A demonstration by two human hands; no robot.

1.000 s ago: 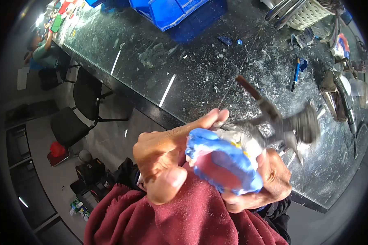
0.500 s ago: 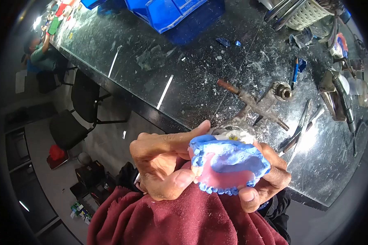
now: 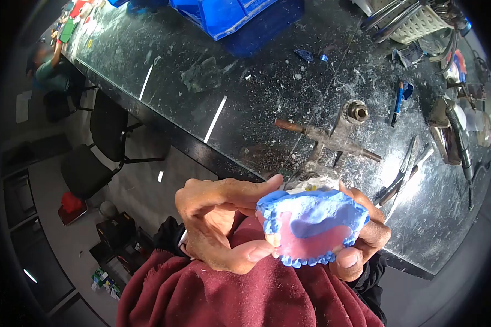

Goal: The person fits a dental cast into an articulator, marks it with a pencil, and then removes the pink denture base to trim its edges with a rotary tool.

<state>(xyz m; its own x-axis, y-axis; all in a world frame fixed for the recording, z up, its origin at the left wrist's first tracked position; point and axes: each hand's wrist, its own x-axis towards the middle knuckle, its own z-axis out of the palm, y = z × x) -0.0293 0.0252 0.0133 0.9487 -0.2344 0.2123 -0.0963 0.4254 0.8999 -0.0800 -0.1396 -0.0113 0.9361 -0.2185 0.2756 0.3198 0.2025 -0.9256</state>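
Note:
A blue dental cast (image 3: 333, 204) with a pink denture base (image 3: 311, 242) on it is held up in front of my body, its row of blue teeth facing down toward me. A few pale teeth (image 3: 273, 240) show at its left side. My right hand (image 3: 363, 237) grips the right end, thumb in front and fingers behind. With thumb and forefinger, my left hand (image 3: 218, 223) takes the left side, the thumb at the pale teeth. Behind the cast, white plaster (image 3: 313, 185) joins it to a worn metal dental articulator (image 3: 330, 139), partly hidden.
Blue bins (image 3: 223, 19) stand at the table's back. On the right lie a pencil (image 3: 397, 103), metal hand tools (image 3: 403, 171), a handpiece (image 3: 459, 136) and a white basket (image 3: 420, 24) of tools. A chair (image 3: 101, 144) and another person (image 3: 52, 68) are at left.
The cast has shifted slightly right and tilted, while the articulator's upper end has swung left. My left thumb has slid along the pale teeth. The camera view has moved a little.

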